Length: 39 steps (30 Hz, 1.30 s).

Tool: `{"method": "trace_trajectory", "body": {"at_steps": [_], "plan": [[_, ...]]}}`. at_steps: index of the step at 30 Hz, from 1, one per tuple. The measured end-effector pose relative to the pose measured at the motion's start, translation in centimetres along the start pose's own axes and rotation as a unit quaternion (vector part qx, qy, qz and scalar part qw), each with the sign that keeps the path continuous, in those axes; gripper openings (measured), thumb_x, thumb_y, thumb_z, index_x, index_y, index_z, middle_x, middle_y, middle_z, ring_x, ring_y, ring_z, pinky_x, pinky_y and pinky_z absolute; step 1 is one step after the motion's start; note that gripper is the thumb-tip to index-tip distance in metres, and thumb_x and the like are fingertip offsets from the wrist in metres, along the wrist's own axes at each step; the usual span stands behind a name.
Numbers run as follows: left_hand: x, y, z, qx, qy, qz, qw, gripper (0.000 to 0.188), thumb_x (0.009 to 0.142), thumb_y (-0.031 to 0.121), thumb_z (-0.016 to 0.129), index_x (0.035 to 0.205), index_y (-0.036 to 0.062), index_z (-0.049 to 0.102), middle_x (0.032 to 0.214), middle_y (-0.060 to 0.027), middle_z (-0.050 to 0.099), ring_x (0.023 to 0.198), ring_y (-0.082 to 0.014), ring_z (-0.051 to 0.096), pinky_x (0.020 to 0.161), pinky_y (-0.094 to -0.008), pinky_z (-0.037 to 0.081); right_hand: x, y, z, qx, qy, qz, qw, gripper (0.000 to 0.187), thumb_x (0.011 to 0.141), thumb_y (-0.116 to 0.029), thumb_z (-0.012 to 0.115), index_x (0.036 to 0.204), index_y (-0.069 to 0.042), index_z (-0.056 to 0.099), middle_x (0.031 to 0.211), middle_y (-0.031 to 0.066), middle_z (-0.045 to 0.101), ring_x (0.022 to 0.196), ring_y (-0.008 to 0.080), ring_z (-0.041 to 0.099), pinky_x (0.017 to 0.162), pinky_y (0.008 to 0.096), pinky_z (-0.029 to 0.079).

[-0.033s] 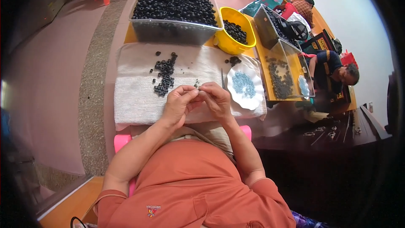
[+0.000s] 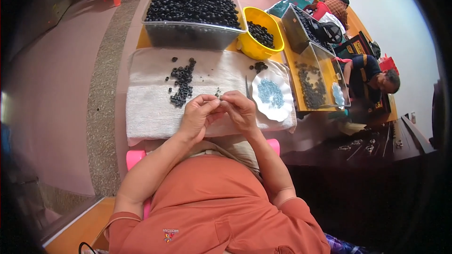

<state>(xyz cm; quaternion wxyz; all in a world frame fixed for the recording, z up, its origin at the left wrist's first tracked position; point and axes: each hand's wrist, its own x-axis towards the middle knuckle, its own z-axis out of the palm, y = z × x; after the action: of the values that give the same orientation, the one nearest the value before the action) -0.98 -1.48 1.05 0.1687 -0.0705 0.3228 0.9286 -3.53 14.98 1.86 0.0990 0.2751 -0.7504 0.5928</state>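
My left hand (image 2: 199, 115) and my right hand (image 2: 241, 112) meet over the near part of a white cloth (image 2: 149, 118). Thumbs and forefingers of both are pinched together at the tips; whatever lies between them is too small to name. Beyond my left hand spreads a loose pile of small black ring-shaped parts (image 2: 182, 81). A white scalloped dish (image 2: 281, 112) with tiny pale blue pieces (image 2: 270, 93) stands just right of my right hand. Alongside the dish lies a slim dark pointed tool (image 2: 247, 87). A few dark parts (image 2: 259, 67) sit behind it.
At the back, a large clear bin (image 2: 193, 36) full of black parts stands beside a yellow basin (image 2: 256, 52) holding more. Further right are another clear bin (image 2: 295, 27) and a clear box (image 2: 318, 55). A co-worker (image 2: 372, 77) sits at the right.
The whole view has shifted very slightly. Both hands keep the same pinch over the cloth.
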Motion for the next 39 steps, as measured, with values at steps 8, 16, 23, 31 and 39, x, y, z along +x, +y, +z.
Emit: {"method": "trace_trajectory", "body": {"at_steps": [8, 16, 23, 31, 39], "plan": [[-0.2, 0.5, 0.3, -0.009, -0.029, -0.049, 0.998, 0.014, 0.09, 0.008, 0.066, 0.103, 0.0073, 0.061, 0.094, -0.0045, 0.067, 0.084, -0.0138, 0.066, 0.077, -0.0276, 0.056, 0.0, -0.4, -1.1, 0.066, -0.039, 0.074, 0.994, 0.009, 0.092, 0.003, 0.059, 0.1, 0.003, 0.064, 0.099, 0.0088, 0.062, 0.084, 0.0124, 0.06, 0.072, 0.023, 0.05], [-0.5, 0.9, 0.8, 0.048, -0.03, -0.06, 0.997, 0.018, 0.089, 0.006, 0.066, 0.106, 0.0036, 0.061, 0.092, -0.005, 0.066, 0.085, -0.0138, 0.065, 0.08, -0.029, 0.057, 0.1, -2.3, -3.1, -0.111, -0.035, 0.06, 0.991, 0.003, 0.089, 0.0, 0.063, 0.093, 0.002, 0.063, 0.09, 0.0072, 0.062, 0.076, 0.0111, 0.058, 0.067, 0.0225, 0.048], [-0.3, 0.5, 0.7, 0.052, -0.024, -0.051, 0.997, 0.017, 0.089, 0.006, 0.067, 0.105, 0.0028, 0.062, 0.092, -0.0051, 0.065, 0.084, -0.0139, 0.065, 0.081, -0.0288, 0.057, -0.4, -2.7, -10.9, -0.462, -0.027, 0.086, 0.882, 0.012, 0.082, -0.002, 0.065, 0.094, -0.003, 0.067, 0.093, 0.0146, 0.065, 0.082, 0.0327, 0.065, 0.069, 0.0391, 0.052], [-0.3, 0.3, 0.5, 0.05, -0.014, -0.042, 0.998, 0.016, 0.088, 0.005, 0.067, 0.104, 0.0029, 0.062, 0.092, -0.0051, 0.065, 0.083, -0.0139, 0.065, 0.079, -0.0281, 0.057, -1.1, -1.6, -11.9, -0.534, -0.073, 0.13, 0.832, 0.017, 0.082, -0.014, 0.066, 0.097, -0.008, 0.071, 0.094, 0.0133, 0.065, 0.088, 0.035, 0.064, 0.078, 0.0434, 0.051], [-0.3, 0.1, 0.6, 0.062, -0.011, -0.045, 0.997, 0.017, 0.088, 0.005, 0.068, 0.104, 0.0033, 0.062, 0.091, -0.0046, 0.064, 0.083, -0.0132, 0.064, 0.077, -0.0285, 0.057, -1.8, -1.7, -12.8, -0.532, -0.069, 0.167, 0.827, 0.013, 0.082, -0.017, 0.061, 0.084, -0.008, 0.071, 0.087, 0.0147, 0.066, 0.084, 0.0363, 0.064, 0.076, 0.0452, 0.05]]}}
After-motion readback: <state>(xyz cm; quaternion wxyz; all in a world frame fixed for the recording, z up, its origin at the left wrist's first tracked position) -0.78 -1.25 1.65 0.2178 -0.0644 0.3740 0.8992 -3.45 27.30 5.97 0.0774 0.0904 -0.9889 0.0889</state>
